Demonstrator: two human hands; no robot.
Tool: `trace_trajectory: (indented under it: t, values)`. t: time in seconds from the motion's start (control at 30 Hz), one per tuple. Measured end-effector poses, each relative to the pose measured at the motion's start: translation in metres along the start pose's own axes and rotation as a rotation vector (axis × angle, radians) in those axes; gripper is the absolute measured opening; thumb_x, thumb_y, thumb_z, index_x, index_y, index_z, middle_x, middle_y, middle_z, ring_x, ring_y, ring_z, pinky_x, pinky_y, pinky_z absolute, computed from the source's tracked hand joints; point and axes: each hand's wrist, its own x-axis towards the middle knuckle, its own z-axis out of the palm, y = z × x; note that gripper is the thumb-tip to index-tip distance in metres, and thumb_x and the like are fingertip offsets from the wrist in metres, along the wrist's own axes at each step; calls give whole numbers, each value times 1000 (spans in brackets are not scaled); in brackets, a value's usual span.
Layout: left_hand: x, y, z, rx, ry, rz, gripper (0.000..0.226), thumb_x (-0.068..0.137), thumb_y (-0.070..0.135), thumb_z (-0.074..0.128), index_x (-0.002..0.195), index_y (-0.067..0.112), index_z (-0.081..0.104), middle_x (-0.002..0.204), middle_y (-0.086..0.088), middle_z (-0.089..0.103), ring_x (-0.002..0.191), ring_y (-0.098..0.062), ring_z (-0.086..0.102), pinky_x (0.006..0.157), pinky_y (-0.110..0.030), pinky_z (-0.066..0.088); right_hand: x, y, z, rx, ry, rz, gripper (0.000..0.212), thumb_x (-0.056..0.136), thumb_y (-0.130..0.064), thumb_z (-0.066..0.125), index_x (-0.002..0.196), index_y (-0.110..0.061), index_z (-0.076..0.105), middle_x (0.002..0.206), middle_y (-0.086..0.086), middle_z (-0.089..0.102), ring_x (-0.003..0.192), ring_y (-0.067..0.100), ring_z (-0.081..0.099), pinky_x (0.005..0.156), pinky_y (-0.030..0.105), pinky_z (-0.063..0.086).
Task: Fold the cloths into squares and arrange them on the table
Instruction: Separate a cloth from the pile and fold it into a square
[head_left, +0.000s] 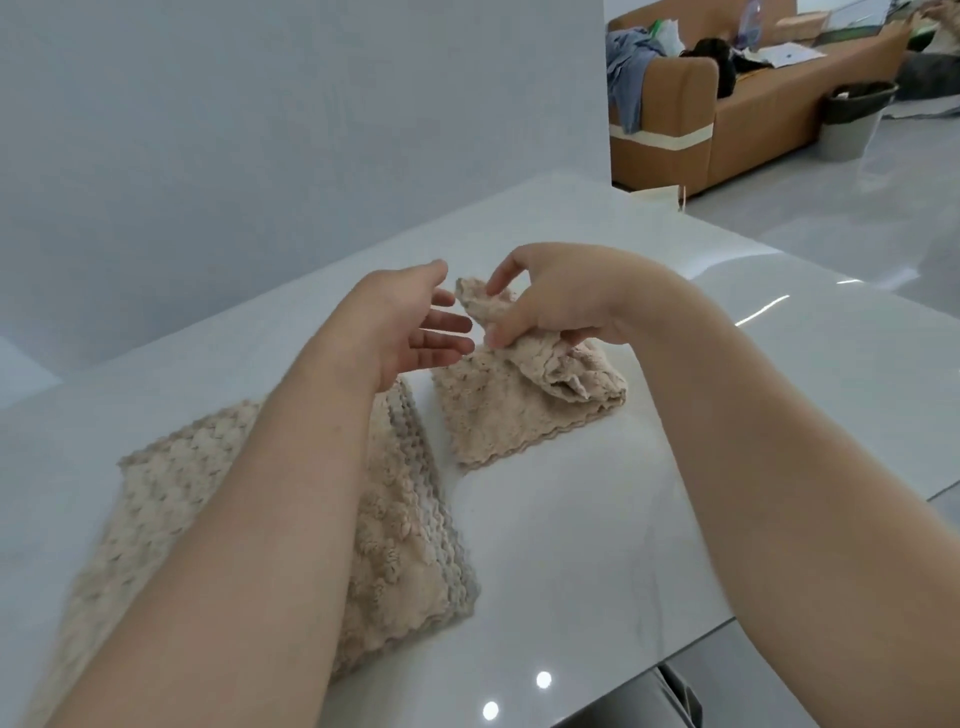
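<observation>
The right hand (561, 306) pinches a raised corner of the small beige cloth (519, 410), probably to fold it over; the left hand (415, 325), fingers spread, reaches in. A stack of cloths (405, 530) waits nearby on the white table (571, 545)

Bare table (571, 530) between cloth piles (405, 545)

cloth stack (410, 545) partly under left forearm (270, 519), cut off lower left, sofa (753, 114) clutter blurred
</observation>
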Motion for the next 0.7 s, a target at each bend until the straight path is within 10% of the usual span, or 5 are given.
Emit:
trace_trajectory:
  t: [0.27, 0.4, 0.57, 0.7]
  values:
    - [17, -44, 3, -64, -57, -42, 50, 90, 49, 70, 110, 3, 69, 91, -18, 76, 77, -30, 75, 69, -36, 61, 4, 2, 22, -239, -54, -16, 66, 76, -25, 87, 132, -25, 52, 98, 0, 63, 76, 19, 70, 62, 33, 59]
    - [19, -63, 10, -104, -7, 36, 16, 89, 16, 75, 94, 0, 74, 73, -9, 73, 63, -19, 69, 62, -29, 59, 9, 10, 22, 1, -146, 7, 57, 85, -32, 81, 130, -17, 49, 86, 9, 77, 62, 22, 71, 65, 38, 61]
    - [26, -77, 14, -77, 118, 129, 8, 89, 16, 76, 87, 9, 72, 79, -8, 76, 74, -24, 74, 76, -41, 63, 29, 32, 5, -450, 325, -95, 41, 100, -47, 52, 132, -21, 55, 102, 1, 70, 86, 19, 61, 78, 34, 45]
    - [28, -84, 17, 18, 207, 236, 21, 84, 31, 76, 100, 17, 73, 94, -3, 76, 88, -21, 74, 86, -44, 61, 43, 51, 3, -564, 205, -91, 39, 105, -44, 46, 121, -16, 67, 108, 5, 68, 104, 25, 60, 88, 34, 46]
